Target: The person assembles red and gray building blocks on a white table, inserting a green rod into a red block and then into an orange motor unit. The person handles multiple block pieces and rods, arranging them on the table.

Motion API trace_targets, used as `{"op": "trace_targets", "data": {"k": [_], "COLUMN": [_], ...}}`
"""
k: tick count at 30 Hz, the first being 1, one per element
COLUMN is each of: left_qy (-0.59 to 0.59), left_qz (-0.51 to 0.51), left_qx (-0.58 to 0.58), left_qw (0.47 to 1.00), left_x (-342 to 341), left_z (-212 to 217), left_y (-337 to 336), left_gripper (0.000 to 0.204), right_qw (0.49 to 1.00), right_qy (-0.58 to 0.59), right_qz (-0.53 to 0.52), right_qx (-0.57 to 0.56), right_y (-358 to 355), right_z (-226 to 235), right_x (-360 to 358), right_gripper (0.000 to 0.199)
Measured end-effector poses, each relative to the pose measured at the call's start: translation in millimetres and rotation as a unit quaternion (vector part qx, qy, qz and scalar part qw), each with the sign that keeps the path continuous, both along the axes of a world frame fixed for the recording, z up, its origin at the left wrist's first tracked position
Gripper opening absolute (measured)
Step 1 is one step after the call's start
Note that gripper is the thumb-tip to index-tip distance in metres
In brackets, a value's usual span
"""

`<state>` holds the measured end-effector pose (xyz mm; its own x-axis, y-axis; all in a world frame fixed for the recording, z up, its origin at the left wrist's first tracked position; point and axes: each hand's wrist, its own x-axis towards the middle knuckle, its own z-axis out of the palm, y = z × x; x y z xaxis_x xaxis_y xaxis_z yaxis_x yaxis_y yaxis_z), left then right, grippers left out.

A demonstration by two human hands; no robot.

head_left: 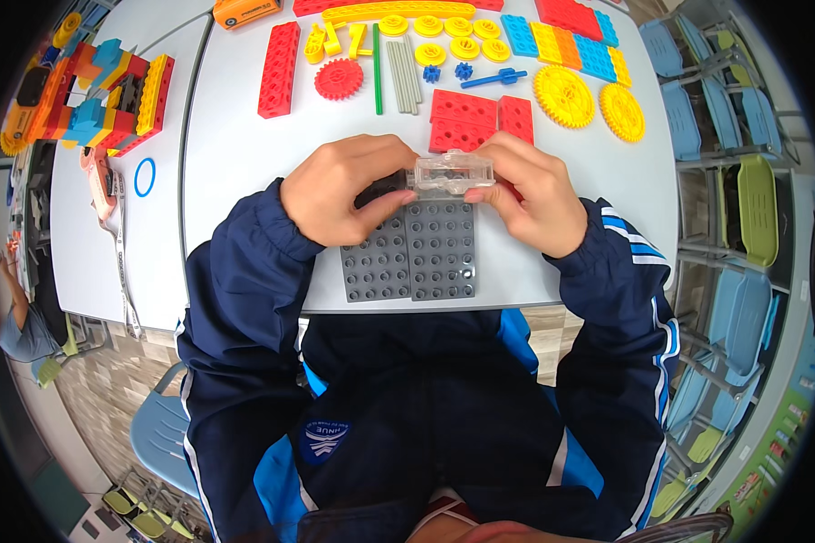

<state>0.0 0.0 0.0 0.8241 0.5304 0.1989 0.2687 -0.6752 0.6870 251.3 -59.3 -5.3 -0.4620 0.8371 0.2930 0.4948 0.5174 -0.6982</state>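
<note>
A clear plastic block (455, 172) is held level between my two hands, above the far end of two dark grey studded plates. My left hand (349, 185) is closed, with thumb and forefinger at the block's left end. Something dark shows inside its grip, but I cannot tell what. My right hand (539, 197) pinches the block's right end between thumb and fingers. The left grey plate (378, 262) and the right grey plate (442, 253) lie side by side near the table's front edge, their far ends partly hidden. Just beyond my fingers lie red bricks (462, 119).
Farther back lie a red gear (339, 80), grey rods (404, 77), a green rod (378, 68), a blue axle (493, 79), yellow wheels (465, 49) and large yellow gears (564, 97). A colourful brick build (109, 95) and a blue ring (145, 177) are left.
</note>
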Motion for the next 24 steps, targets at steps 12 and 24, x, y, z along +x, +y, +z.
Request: {"op": "trace_targets", "data": {"k": [12, 24], "left_qy": [-0.018, -0.047], "left_qz": [0.017, 0.05], "left_qx": [0.063, 0.044], "left_qw": [0.998, 0.997], "left_x": [2, 5], "left_z": [-3, -10], "left_y": [-1, -5], "left_gripper": [0.028, 0.027], "right_qw": [0.999, 0.999], "right_qy": [-0.029, -0.03], "right_qz": [-0.006, -0.01], "right_qx": [0.033, 0.014], "right_y": [3, 7], "right_z": [5, 7], "right_x": [-8, -9], "right_gripper": [0.027, 0.027]}}
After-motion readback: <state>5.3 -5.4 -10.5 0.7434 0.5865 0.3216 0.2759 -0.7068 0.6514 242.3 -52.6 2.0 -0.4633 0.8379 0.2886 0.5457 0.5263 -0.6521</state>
